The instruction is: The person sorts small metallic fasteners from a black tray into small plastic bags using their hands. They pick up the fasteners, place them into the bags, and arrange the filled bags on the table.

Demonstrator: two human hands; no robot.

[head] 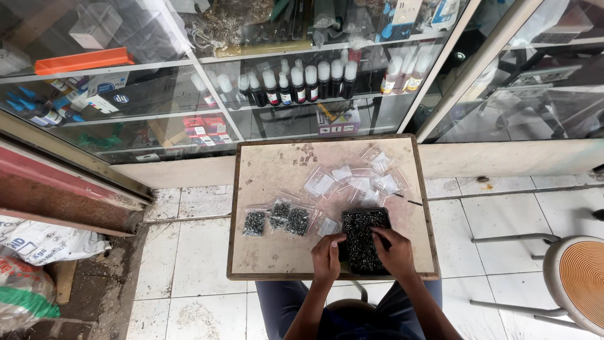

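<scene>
- Person sits at small square table (270,252) w/ wooden rim; both hands on a black tray (363,236) full of small dark screws, at the near edge, right of centre
- Left hand (328,257) on tray's near-left corner; fingers (338,240) curled, tips touching the tray edge; can't tell if anything is pinched
- Right hand (394,250) over tray's near-right part; fingertips (375,233) bent down into the screws, thumb & forefinger close together; too small to tell if a screw is held
- Tray lies between the two hands, mostly beyond the fingertips, toward the cabinet
- Left of tray: three filled clear bags (277,220) of dark screws in a row; one small bag just beside tray's left edge
- Beyond tray: loose pile of empty clear bags (355,179)
- Glass cabinet (251,82) behind table w/ white-capped bottles (305,82); round stool (579,277) at right
</scene>
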